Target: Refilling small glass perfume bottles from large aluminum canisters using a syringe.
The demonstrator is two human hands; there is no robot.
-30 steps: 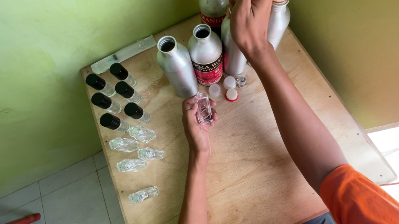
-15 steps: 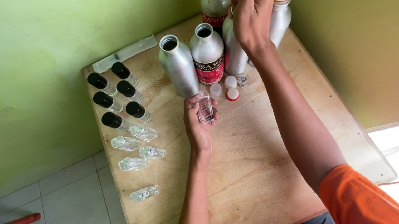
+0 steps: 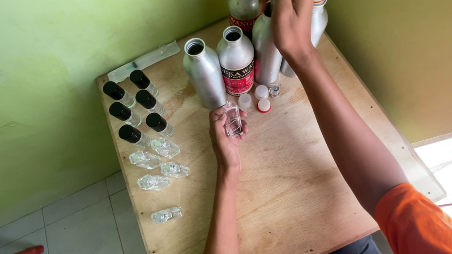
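The left hand [image 3: 225,139] has its fingers wrapped around a little glass bottle [image 3: 233,121], just in front of the silver cans [image 3: 204,73]. The right hand [image 3: 289,11], fingers together, lifts one can. It could tip and spill.

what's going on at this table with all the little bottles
A person sits at a wooden table. The left hand holds a small clear glass bottle upright over the tabletop. The right hand is raised at the tall metal bottles along the back edge. Six black-capped vials stand at the left, with empty glass bottles lying below them.
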